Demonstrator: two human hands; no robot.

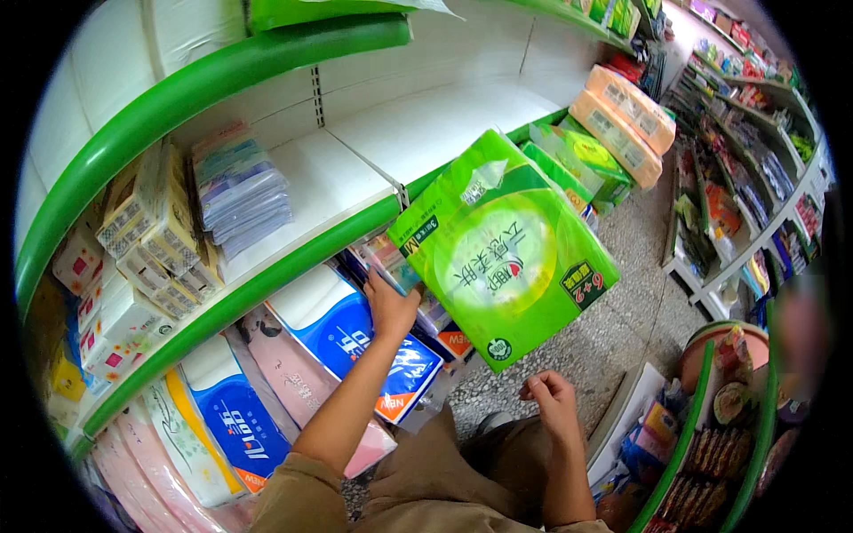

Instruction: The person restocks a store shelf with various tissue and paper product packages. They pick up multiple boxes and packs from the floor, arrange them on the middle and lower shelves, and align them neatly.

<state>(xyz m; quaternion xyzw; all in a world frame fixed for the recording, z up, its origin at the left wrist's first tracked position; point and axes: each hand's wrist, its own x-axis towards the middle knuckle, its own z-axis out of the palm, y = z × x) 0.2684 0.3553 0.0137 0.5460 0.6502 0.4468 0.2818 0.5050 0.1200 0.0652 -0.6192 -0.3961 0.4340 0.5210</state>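
My left hand [393, 303] reaches in among soft tissue packs by the lower shelf. Its fingers touch a colourful plastic-wrapped pack [400, 263], but whether they grip it is unclear. Just beside this hand, a large green tissue pack [506, 253] with printed writing lies tilted, partly covering smaller packs. A blue and white tissue pack [360, 340] is under my left wrist, next to a pink one [293, 373]. My right hand [550, 396] hovers over the floor near my knee, fingers curled, holding nothing.
A green-edged shelf [320, 246] runs along the left, bearing stacked flat packs [240, 186] and yellowish boxes [160, 220]. Orange packs [623, 123] are piled farther along. Across the speckled floor [626, 320] stand goods racks [740, 193] and a snack display [700, 446].
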